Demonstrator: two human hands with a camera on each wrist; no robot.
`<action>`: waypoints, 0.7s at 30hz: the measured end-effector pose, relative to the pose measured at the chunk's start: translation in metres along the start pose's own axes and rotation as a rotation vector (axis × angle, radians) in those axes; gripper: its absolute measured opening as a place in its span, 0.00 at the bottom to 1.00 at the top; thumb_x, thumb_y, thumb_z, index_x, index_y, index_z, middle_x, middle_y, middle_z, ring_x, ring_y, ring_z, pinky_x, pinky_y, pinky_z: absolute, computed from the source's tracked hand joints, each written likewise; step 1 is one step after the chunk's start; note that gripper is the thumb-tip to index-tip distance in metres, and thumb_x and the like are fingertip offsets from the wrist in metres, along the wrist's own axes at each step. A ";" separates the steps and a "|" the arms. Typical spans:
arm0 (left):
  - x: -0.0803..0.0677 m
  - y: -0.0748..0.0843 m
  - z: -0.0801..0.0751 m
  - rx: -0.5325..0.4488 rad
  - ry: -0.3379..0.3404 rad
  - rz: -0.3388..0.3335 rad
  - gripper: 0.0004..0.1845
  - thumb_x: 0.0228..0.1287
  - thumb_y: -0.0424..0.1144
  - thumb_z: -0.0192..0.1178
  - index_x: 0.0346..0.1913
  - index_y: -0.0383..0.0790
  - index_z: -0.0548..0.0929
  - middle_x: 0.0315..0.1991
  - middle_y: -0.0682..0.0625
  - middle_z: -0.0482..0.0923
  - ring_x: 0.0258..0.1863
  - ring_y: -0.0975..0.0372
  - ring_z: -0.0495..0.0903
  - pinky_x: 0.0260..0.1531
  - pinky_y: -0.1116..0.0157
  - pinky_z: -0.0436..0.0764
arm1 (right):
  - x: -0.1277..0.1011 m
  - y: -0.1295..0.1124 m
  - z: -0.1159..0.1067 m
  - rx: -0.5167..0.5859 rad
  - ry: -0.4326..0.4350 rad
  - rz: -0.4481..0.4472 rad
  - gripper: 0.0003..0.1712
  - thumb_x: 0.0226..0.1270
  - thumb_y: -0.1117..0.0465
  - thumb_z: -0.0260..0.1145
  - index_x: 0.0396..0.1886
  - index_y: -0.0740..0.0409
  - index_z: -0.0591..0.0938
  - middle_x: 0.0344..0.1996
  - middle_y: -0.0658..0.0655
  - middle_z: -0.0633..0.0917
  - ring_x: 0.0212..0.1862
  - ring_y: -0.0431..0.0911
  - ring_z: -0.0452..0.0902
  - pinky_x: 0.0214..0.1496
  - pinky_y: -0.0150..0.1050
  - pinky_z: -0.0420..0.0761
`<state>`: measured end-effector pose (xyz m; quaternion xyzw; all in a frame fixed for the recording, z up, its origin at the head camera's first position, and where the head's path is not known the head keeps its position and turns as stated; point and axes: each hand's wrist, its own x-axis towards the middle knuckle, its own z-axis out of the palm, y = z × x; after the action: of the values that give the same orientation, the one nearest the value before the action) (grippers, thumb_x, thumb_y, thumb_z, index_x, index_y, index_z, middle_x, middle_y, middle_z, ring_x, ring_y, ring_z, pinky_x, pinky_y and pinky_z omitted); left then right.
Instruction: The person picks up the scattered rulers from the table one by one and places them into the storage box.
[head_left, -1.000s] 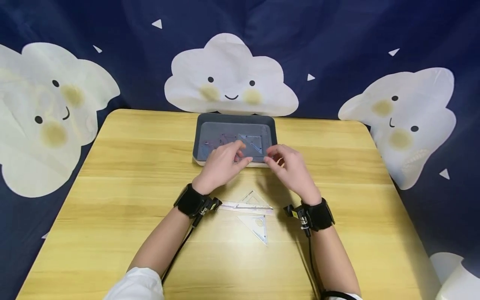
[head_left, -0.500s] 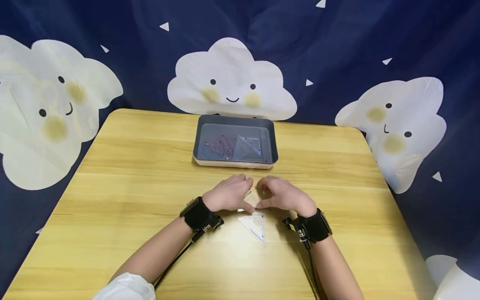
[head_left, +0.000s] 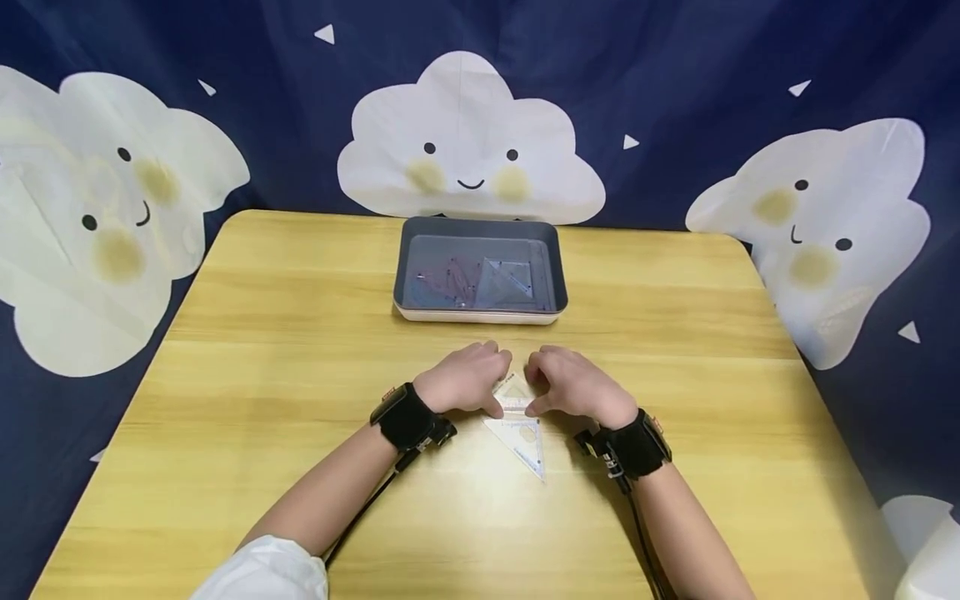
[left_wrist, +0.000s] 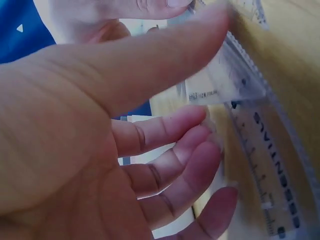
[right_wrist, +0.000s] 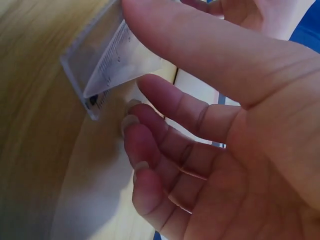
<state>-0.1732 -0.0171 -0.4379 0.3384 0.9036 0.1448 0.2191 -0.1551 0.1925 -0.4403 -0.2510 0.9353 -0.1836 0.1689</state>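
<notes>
Between my hands on the table, a clear set square (head_left: 512, 386) overlaps a clear ruler (head_left: 514, 405). My left hand (head_left: 465, 379) grips around the ruler's left part; in the left wrist view its thumb crosses over the ruler (left_wrist: 267, 165) marked "ESSENTIALS", with the fingers curled beyond the far edge. My right hand (head_left: 576, 385) pinches at the ruler's right end, thumb on the near side; in the right wrist view its index fingertip lies against the set square (right_wrist: 122, 67). A second set square (head_left: 525, 442) lies flat just in front. Exact fingertip contact is partly hidden.
A grey tray (head_left: 480, 316) stands at the back of the wooden table (head_left: 300, 292), holding set squares (head_left: 506, 282) and pinkish pieces (head_left: 453, 281). A dark blue curtain with cloud prints (head_left: 468, 142) hangs behind. Cables run along both forearms.
Both hands have come back from over the tray to the ruler and set square nearer me. Over the last half second they have stayed there, spreading slightly apart. The tray is now uncovered.
</notes>
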 end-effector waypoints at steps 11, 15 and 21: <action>0.008 -0.009 -0.007 -0.099 -0.031 0.036 0.22 0.58 0.43 0.80 0.38 0.41 0.74 0.29 0.53 0.68 0.31 0.60 0.69 0.35 0.65 0.68 | 0.006 0.006 -0.007 0.074 -0.012 -0.018 0.22 0.51 0.58 0.86 0.29 0.55 0.78 0.23 0.48 0.74 0.29 0.41 0.68 0.34 0.35 0.68; 0.008 -0.011 -0.008 -0.156 -0.031 0.047 0.19 0.61 0.40 0.78 0.39 0.43 0.74 0.27 0.55 0.70 0.30 0.61 0.71 0.36 0.65 0.68 | 0.007 0.009 -0.009 0.135 -0.020 -0.050 0.19 0.54 0.59 0.85 0.28 0.54 0.79 0.22 0.46 0.74 0.26 0.39 0.68 0.32 0.33 0.68; 0.007 -0.016 -0.004 -0.195 -0.033 0.106 0.14 0.67 0.38 0.73 0.37 0.44 0.75 0.28 0.55 0.72 0.31 0.63 0.72 0.39 0.65 0.69 | 0.004 0.013 -0.008 0.191 -0.044 -0.124 0.14 0.61 0.61 0.81 0.26 0.52 0.81 0.21 0.43 0.74 0.26 0.37 0.68 0.34 0.32 0.69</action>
<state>-0.1889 -0.0245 -0.4432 0.3650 0.8623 0.2379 0.2581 -0.1665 0.2031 -0.4401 -0.2952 0.8922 -0.2765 0.2008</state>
